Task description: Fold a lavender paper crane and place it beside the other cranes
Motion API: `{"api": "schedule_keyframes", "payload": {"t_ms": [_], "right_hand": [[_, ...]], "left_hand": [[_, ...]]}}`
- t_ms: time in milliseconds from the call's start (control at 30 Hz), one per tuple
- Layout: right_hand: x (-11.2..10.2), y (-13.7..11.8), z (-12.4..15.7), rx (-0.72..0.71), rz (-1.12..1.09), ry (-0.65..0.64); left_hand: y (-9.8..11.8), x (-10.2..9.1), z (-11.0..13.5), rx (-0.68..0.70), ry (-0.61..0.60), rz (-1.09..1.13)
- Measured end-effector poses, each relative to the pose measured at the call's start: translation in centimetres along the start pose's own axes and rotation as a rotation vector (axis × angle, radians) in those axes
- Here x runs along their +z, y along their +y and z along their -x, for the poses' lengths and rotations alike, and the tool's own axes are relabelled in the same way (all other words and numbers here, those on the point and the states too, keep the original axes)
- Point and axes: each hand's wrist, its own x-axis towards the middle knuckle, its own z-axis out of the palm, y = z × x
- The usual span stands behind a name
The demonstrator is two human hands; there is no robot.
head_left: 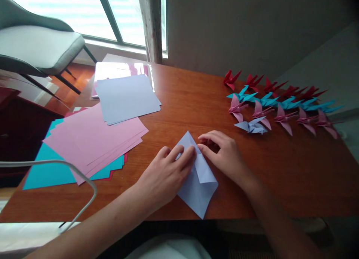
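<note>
A pale lavender-blue sheet of origami paper [198, 193], partly folded into a kite-like shape with a flap on its right side, lies on the table before me. My left hand [168, 169] rests on its left part, fingers bent and pressing the paper down near the upper middle. Part of the sheet is hidden under that hand. Just off the upper right edge is my right hand [224, 154], thumb and forefinger slightly apart with nothing visible between them. Whether its fingertips touch the edge I cannot tell.
Several folded cranes stand in rows at the right: red [231, 79], turquoise [241, 94], pink [237, 107], and one pale blue crane [252, 126]. Pale blue sheets [127, 98], pink sheets [98, 139] and turquoise sheets [42, 173] lie left. A white cable [70, 163] curves at lower left.
</note>
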Motion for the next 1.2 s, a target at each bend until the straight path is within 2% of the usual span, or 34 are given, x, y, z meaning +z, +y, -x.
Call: {"api": "schedule_keyframes", "payload": {"t_ms": [167,633,733,867,1000,1200], "right_hand": [[1.1,0.0,-2.9,-0.043,0.12,-0.033],[2.1,0.3,-6.2,0.015,0.259,0.023],[1.3,0.5,-5.5,-0.023,0.208,-0.02],[-0.4,0.6,-2.8,-0.049,0.159,-0.118],[-1.3,0.7,-0.4,-0.064,0.129,-0.161],[-1.2,0.9,-0.1,-0.074,0.135,-0.17]], "left_hand": [[0.2,0.2,-0.1,-0.016,0.023,0.026],[0.2,0.3,0.0,-0.013,0.039,0.046],[0.2,0.2,0.1,-0.019,0.035,0.045],[0.2,0.2,0.2,-0.005,0.016,0.049],[0.1,0.2,0.1,-0.005,0.028,0.035],[0.2,0.1,0.1,-0.021,0.02,0.033]]}}
